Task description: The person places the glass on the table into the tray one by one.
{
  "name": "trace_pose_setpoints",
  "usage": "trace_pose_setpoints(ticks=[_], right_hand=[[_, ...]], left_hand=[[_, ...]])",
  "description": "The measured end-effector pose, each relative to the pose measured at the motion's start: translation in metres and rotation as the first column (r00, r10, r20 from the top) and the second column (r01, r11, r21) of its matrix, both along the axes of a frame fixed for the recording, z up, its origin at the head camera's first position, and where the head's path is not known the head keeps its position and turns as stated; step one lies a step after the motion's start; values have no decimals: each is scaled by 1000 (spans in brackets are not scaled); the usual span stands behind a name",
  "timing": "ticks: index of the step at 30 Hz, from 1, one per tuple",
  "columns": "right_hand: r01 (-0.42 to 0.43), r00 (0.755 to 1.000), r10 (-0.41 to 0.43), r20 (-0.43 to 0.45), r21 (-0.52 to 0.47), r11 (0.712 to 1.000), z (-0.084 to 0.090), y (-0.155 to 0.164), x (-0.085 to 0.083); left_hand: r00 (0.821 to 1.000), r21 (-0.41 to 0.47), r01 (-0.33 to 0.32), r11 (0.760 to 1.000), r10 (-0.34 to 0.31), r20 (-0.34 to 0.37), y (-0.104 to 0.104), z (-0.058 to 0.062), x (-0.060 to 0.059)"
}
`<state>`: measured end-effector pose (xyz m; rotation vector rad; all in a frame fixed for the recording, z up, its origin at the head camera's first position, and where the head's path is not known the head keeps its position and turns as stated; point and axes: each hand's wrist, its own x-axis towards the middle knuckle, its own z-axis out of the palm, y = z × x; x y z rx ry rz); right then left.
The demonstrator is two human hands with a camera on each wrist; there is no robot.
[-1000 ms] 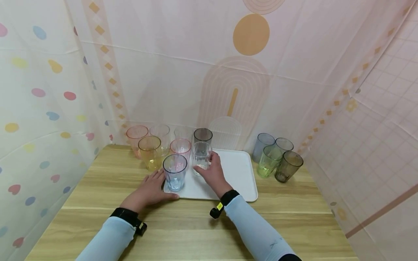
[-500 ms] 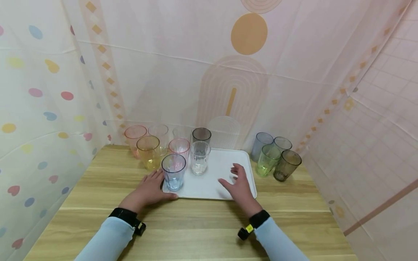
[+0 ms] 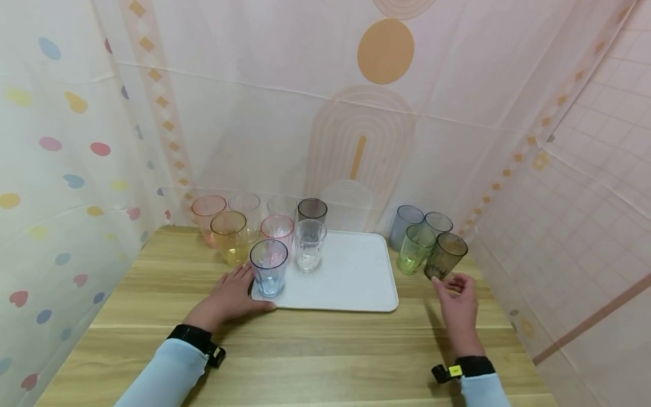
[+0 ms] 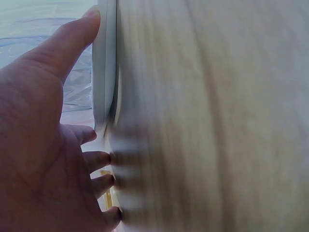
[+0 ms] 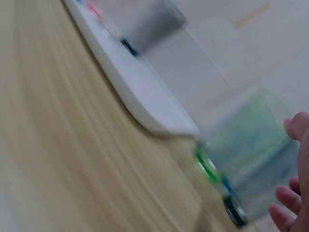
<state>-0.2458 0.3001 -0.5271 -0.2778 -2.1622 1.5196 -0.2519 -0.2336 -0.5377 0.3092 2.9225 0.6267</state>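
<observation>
A white tray [image 3: 356,282] lies on the wooden table [image 3: 305,350]. On its left part stand a blue cup [image 3: 268,268], a pink cup [image 3: 277,232], a clear cup [image 3: 310,246] and a grey cup [image 3: 312,210]. My left hand [image 3: 231,297] rests flat on the table with its thumb along the tray's front left corner [image 4: 104,72]. My right hand [image 3: 458,302] hovers open just in front of a brown cup [image 3: 445,255], touching nothing. Beside that cup stand a green cup [image 3: 414,249] and two grey-blue cups [image 3: 407,223]. The right wrist view is blurred.
Off the tray's left side stand an amber cup [image 3: 229,237], a pink-orange cup [image 3: 207,213] and two clear cups [image 3: 247,206]. Patterned curtains close in the table at the back and on both sides. Bare wood lies along the front.
My right hand let go of the clear cup on the tray and swung right across the tray to the brown cup. The left hand stayed put.
</observation>
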Motion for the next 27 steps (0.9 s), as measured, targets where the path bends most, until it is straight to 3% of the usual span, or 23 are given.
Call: trace_pose_setpoints(ticks=[4,11,18,27], right_hand=[[40,998,-40,46,2,999,6,26,-13],[-127,979,130,157,-32,991,15,50,-39],[-250,954,251,164,-29,968,15,58,-59],[-296,941,297,163,-32,955,16,60,-69]], left_hand=[[1000,-5,0,1000,0,3,-1,-3,-3],[1000,-6,2,1000,-2,-1,-2,-3,-3],[1000,-3,5,1000,-5,-1,0,0,1],[1000,-14,0,1000,0,5,0,-1,-1]])
